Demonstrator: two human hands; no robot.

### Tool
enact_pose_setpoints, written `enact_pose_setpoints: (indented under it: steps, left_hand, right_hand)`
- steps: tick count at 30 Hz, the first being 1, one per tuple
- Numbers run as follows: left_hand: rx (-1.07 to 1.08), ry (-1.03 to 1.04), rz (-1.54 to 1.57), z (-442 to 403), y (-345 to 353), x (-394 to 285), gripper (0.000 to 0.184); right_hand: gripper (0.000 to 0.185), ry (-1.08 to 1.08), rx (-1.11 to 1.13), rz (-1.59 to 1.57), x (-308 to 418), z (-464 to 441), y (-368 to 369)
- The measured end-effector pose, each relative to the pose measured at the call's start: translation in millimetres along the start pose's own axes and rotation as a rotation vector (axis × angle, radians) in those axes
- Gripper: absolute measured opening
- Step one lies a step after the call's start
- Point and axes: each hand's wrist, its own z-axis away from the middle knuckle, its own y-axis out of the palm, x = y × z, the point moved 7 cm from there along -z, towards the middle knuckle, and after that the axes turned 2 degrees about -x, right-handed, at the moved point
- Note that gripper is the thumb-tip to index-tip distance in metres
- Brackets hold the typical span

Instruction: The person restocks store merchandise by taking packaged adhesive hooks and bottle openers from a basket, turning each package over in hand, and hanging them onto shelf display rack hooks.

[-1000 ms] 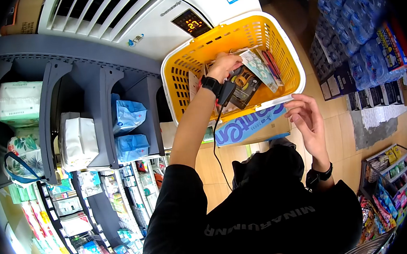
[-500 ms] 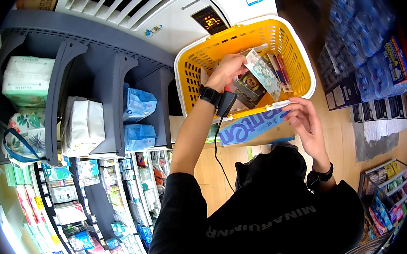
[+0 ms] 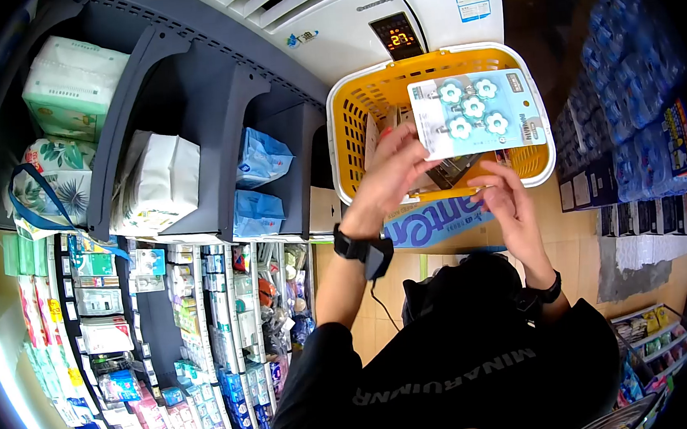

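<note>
My left hand (image 3: 392, 167) grips the lower left corner of a pale blue blister card (image 3: 521, 113), held up over the yellow basket. Several white-and-teal flower-shaped pieces show on the card's front. My right hand (image 3: 506, 203) is at the near rim of the yellow basket (image 3: 349, 122), its curled fingers around the white edge. Inside the basket lies a dark package (image 3: 452, 173), partly covered by the card, with other flat packs beside it. A black watch-like device with a cable is on my left wrist.
A white appliance (image 3: 347, 35) with a lit display stands behind the basket. Grey shelves (image 3: 215, 88) hold tissue packs and bags on the left, above racks of packaged goods. Stacked bottled water (image 3: 630, 91) stands on the right. A blue printed box (image 3: 440, 224) is below the basket.
My left hand has raised the blister card out of the basket and turned its front toward me. My right hand stays at the near rim. The view has shifted slightly.
</note>
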Motion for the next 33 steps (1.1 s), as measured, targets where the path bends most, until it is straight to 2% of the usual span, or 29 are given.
enact_pose_setpoints:
  steps: [2,4,5,7,8,11,13,15,16,18,22,27,33]
  left_hand:
    - [0.001,0.010,0.011,16.0,6.7,7.6,0.050]
    - [0.053,0.104,0.034,30.3,18.1,11.7,0.062]
    - [0.053,0.104,0.036,34.9,21.3,19.3,0.062]
    - [0.007,0.242,-0.001,44.7,25.3,26.4,0.060]
    - [0.019,0.273,-0.001,48.8,26.4,32.2,0.066]
    - [0.052,0.197,-0.048,63.6,33.9,44.8,0.068]
    - [0.070,0.186,-0.023,69.9,33.7,45.0,0.066]
    - [0.022,0.361,-0.080,79.0,27.1,28.8,0.054]
    - [0.025,0.359,-0.076,81.3,25.3,25.7,0.054]
    - [-0.122,0.395,-0.139,85.9,10.6,13.8,0.040]
    - [-0.177,0.431,-0.209,90.4,3.8,-0.3,0.027]
    - [-0.232,0.437,-0.221,87.7,-2.9,3.5,0.021]
    - [-0.302,0.445,-0.185,88.6,-13.4,11.6,0.014]
  right_hand:
    - [0.037,-0.064,-0.039,-0.022,1.4,-3.5,-0.1]
    - [0.039,-0.155,-0.103,-0.059,3.3,-5.4,-2.8]
    - [0.039,-0.154,-0.103,-0.058,1.3,-6.8,-2.6]
    - [0.034,-0.178,-0.160,-0.079,0.4,-7.9,-6.2]
    - [0.031,-0.197,-0.211,-0.069,1.7,-7.6,-7.4]
    - [0.029,-0.157,-0.206,-0.113,-2.3,-6.3,-12.2]
    - [0.028,-0.155,-0.223,-0.086,4.6,-5.1,-15.7]
    - [0.028,-0.155,-0.243,-0.058,6.2,-4.3,-20.7]
    - [0.027,-0.172,-0.274,-0.034,6.8,-3.4,-27.2]
    - [0.026,-0.202,-0.333,-0.036,11.8,-2.3,-31.0]
    - [0.029,-0.220,-0.298,0.068,15.9,-0.3,-34.8]
    - [0.032,-0.235,-0.251,0.190,29.3,2.0,-25.7]
    - [0.033,-0.216,-0.234,0.172,30.2,7.7,-20.2]
